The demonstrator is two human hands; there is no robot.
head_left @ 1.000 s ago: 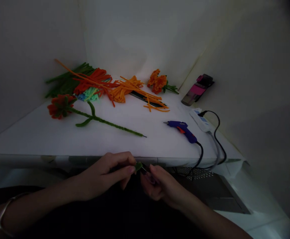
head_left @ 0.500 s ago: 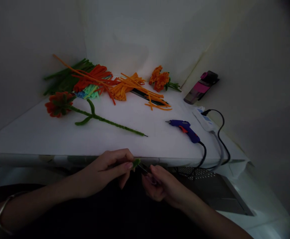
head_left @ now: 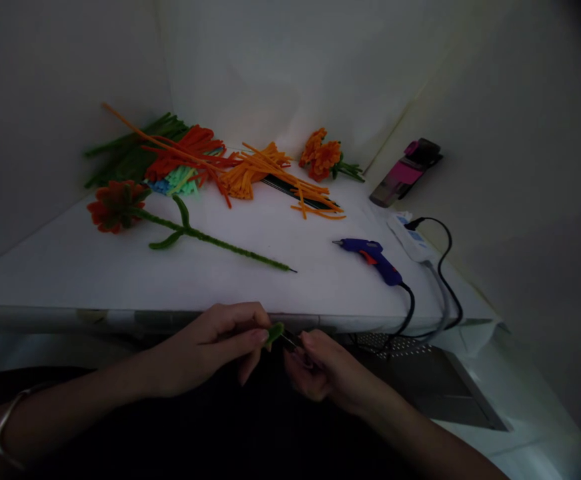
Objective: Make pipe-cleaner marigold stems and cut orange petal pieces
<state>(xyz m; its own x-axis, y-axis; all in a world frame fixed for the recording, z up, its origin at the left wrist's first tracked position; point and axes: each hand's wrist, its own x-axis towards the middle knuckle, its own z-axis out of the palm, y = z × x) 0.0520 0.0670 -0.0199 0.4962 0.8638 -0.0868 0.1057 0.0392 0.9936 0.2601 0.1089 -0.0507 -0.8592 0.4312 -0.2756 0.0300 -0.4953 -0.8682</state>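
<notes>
My left hand [head_left: 210,350] and my right hand [head_left: 320,370] meet just below the front edge of the white table [head_left: 95,280]. Between their fingertips sits a small green pipe cleaner piece [head_left: 274,332]. The left thumb and forefinger pinch its left end. The right hand's fingers are curled on a thin dark wire [head_left: 290,341] that runs out of the green piece. Both hands are in shadow. A bracelet [head_left: 5,423] circles my left wrist.
On the table lie a finished orange flower with a green stem [head_left: 190,233], a pile of orange, red, green and blue pipe cleaners [head_left: 195,163], another orange flower bunch [head_left: 323,159], a blue glue gun [head_left: 370,257] with its cord, a white power strip [head_left: 410,240] and a pink-and-black object [head_left: 405,173].
The hands stay together at the table's edge with only small finger movements on the green piece. The view has shifted slightly.
</notes>
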